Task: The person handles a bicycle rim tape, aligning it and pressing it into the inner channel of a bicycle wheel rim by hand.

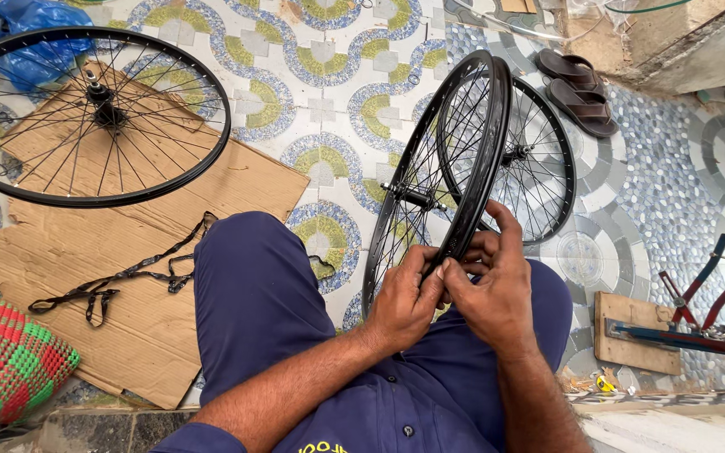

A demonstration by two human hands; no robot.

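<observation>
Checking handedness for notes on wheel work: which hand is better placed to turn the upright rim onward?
Probably the right hand: its fingers reach up over the black rim, higher than the left hand, which pinches the rim's lower edge and looks better placed to steady it.

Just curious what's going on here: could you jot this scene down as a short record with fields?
Left hand: fingers pinch the rim of the upright bicycle wheel
Right hand: grips the same rim, beside the left
Behind it: second wheel, upright
Lying flat: third wheel on cardboard
Also on cardboard: black strap
Floor: patterned tiles, brown sandals
</observation>
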